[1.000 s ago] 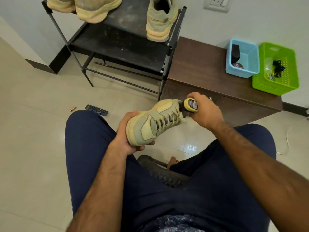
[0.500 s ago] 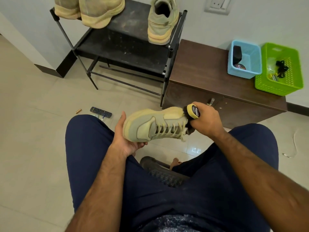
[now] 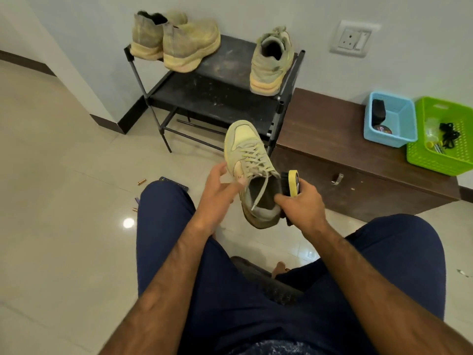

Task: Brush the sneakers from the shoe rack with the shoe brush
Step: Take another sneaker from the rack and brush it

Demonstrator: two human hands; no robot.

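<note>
Swung round since half a second ago, the held sneaker [image 3: 245, 160] now points its toe toward 12 o'clock instead of 9, and its heel hangs low above the floor between the person's knees. The left hand [image 3: 217, 193] has let go of the toe; its fingers are spread and nearly straight, fingertips touching the sneaker's side at 9 o'clock. The right hand [image 3: 302, 206] curls around the yellow-edged shoe brush [image 3: 291, 183] at the heel's 3 o'clock side, thumb pressed on the heel collar. At 12 o'clock stands the black shoe rack [image 3: 217, 98], carrying the second sneaker [image 3: 271, 62] and a pair of dusty boots [image 3: 179, 44]. A brown cabinet [image 3: 332, 129] at 2 o'clock bears a blue basket [image 3: 384, 139] and a green basket [image 3: 435, 162].
</note>
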